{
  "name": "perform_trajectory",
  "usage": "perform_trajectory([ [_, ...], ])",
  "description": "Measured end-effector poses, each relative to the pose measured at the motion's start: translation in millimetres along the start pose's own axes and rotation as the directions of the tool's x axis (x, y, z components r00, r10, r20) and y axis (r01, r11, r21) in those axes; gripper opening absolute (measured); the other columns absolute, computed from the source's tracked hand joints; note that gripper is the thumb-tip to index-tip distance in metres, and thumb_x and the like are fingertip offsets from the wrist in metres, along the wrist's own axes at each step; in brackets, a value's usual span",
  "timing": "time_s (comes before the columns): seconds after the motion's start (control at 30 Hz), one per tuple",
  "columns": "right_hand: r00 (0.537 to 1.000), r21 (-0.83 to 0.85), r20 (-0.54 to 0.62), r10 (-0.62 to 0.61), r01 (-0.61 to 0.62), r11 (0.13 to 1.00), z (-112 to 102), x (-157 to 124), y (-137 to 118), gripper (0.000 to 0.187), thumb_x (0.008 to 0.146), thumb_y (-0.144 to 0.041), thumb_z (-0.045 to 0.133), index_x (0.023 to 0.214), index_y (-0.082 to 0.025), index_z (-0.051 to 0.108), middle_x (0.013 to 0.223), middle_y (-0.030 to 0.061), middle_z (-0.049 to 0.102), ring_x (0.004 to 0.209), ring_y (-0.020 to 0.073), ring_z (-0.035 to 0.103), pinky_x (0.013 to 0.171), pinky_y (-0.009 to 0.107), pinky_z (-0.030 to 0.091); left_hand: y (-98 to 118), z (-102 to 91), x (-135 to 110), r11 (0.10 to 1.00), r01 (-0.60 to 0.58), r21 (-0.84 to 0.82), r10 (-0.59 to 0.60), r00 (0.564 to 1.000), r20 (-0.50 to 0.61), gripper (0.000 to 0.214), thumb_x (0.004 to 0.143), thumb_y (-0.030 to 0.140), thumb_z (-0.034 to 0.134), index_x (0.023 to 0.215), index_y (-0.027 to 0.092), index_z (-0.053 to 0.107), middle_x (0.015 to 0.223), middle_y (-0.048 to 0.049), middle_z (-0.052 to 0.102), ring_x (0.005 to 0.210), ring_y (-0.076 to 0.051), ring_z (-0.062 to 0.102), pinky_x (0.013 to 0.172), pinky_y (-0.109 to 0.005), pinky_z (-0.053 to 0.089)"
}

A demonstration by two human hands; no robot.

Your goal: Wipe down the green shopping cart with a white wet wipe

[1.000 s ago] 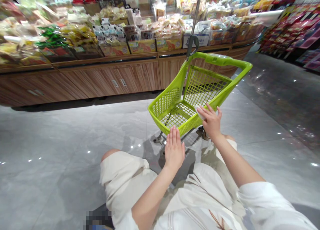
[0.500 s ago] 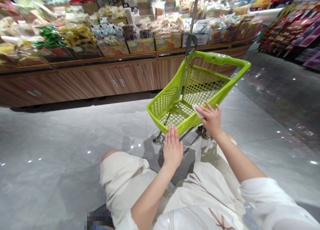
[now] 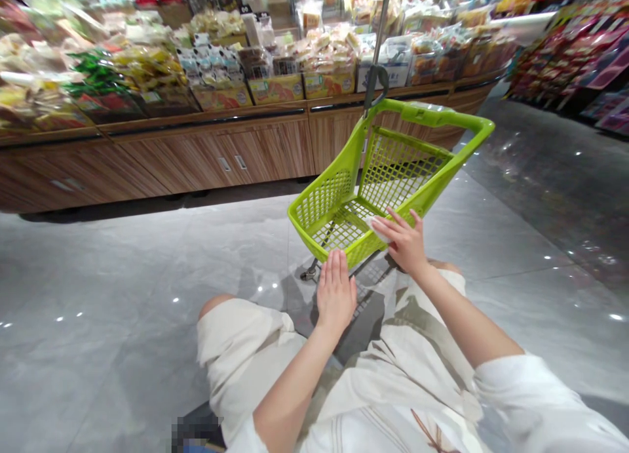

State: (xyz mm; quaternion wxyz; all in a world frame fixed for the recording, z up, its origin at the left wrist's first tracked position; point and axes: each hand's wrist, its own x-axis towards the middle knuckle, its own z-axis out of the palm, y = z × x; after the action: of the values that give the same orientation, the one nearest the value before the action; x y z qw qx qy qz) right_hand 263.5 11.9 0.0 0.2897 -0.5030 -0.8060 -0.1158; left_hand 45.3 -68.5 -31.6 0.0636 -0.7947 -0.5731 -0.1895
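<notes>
R hand (image 3: pixel 403 244) is gripping white wipe (image 3: pixel 376 229) on green basket (image 3: pixel 432 115) rim; L hand (image 3: pixel 335 294), 7 o'clock, is lying open-palmed. Advise even pressure.

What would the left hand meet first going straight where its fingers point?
Probably the near wall of the green basket, right ahead of the left hand; depth is unclear, so there may be a small gap.

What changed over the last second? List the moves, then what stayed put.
The right hand, fingers flat on the white cloth, slid it leftward along the green basket's near rim. The left hand stayed open and flat by the basket's near wall; the basket itself barely shifted.
</notes>
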Motion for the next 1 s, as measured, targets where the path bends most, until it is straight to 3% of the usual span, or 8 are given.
perform_trajectory([
  [0.07,0.996,-0.018,-0.055,0.074,-0.075,0.997,1,2,24,0.065,0.075,-0.002,0.048,0.132,-0.030,0.058,0.139,-0.0008,0.061,0.143,0.0229,0.041,0.118,0.055,0.014,-1,0.3,0,1.000,-0.004,-0.004,0.004,1.000,-0.015,0.065,0.098,0.027,0.040,0.155,0.002,0.019,0.158,-0.0202,0.036,0.150,-0.026,0.026,0.122,-0.044,0.029],
  [0.17,0.991,-0.011,-0.076,0.109,-0.110,0.994,9,1,32,0.065,0.075,-0.003,0.046,0.133,-0.029,0.058,0.141,0.0004,0.060,0.140,0.0204,0.045,0.119,0.052,0.017,-5,-1.1,2,1.000,0.002,-0.010,-0.002,0.999,-0.035,0.064,0.098,0.027,0.040,0.154,0.002,0.021,0.155,-0.0208,0.040,0.148,-0.026,0.032,0.121,-0.044,0.031],
  [0.43,0.994,0.030,-0.042,0.102,-0.100,0.994,13,4,-21,0.073,0.076,-0.004,0.049,0.143,-0.033,0.048,0.146,0.0008,0.055,0.141,0.0229,0.043,0.119,0.055,0.011,-41,-14.0,-1,0.995,0.099,0.018,-0.096,0.989,-0.116,0.051,0.098,0.030,0.042,0.143,0.005,0.043,0.140,-0.0202,0.055,0.137,-0.029,0.047,0.118,-0.048,0.034],
  [0.53,0.997,0.038,-0.020,0.079,-0.078,0.996,12,6,-41,0.077,0.074,-0.003,0.050,0.145,-0.035,0.046,0.146,-0.0002,0.055,0.140,0.0231,0.044,0.120,0.054,0.009,-45,-29.4,-3,0.976,0.208,0.060,-0.198,0.970,-0.138,0.048,0.096,0.029,0.043,0.138,0.005,0.048,0.134,-0.0216,0.059,0.135,-0.033,0.048,0.119,-0.059,0.027],
  [0.63,0.999,0.030,-0.015,0.053,-0.052,0.998,12,6,-62,0.078,0.075,-0.002,0.051,0.145,-0.036,0.045,0.146,-0.0016,0.055,0.139,0.0228,0.045,0.122,0.053,0.006,-33,-46.1,5,0.957,0.278,0.083,-0.270,0.958,-0.094,0.058,0.092,0.024,0.047,0.145,0.001,0.039,0.144,-0.0261,0.050,0.139,-0.037,0.043,0.118,-0.064,0.023],
  [0.77,0.999,0.018,-0.007,-0.047,0.047,0.999,8,8,-78,0.070,0.081,-0.002,0.049,0.143,-0.035,0.047,0.144,-0.0023,0.056,0.137,0.0214,0.047,0.122,0.052,0.001,-5,-50.8,29,0.997,0.082,-0.011,-0.082,0.997,0.006,0.074,0.087,0.018,0.049,0.152,-0.003,0.022,0.162,-0.0232,0.026,0.151,-0.032,0.023,0.122,-0.048,0.027],
  [0.9,0.995,-0.059,0.022,-0.095,0.096,0.994,-15,11,-49,0.067,0.083,-0.001,0.047,0.142,-0.034,0.049,0.143,-0.0011,0.058,0.139,0.0217,0.046,0.121,0.055,0.001,7,-39.5,42,0.999,0.036,-0.014,-0.035,0.999,0.019,0.076,0.087,0.021,0.049,0.154,0.002,0.021,0.163,-0.0198,0.024,0.151,-0.031,0.022,0.123,-0.054,0.019],
  [1.0,0.996,-0.172,-0.069,0.058,-0.069,0.983,-44,13,8,0.067,0.081,-0.001,0.046,0.139,-0.034,0.052,0.142,0.0008,0.059,0.140,0.0251,0.045,0.119,0.059,0.006,2,-34.0,42,1.000,0.029,0.004,-0.029,0.999,0.013,0.074,0.088,0.021,0.047,0.156,0.007,0.021,0.163,-0.0158,0.027,0.150,-0.028,0.026,0.124,-0.052,0.020],
])
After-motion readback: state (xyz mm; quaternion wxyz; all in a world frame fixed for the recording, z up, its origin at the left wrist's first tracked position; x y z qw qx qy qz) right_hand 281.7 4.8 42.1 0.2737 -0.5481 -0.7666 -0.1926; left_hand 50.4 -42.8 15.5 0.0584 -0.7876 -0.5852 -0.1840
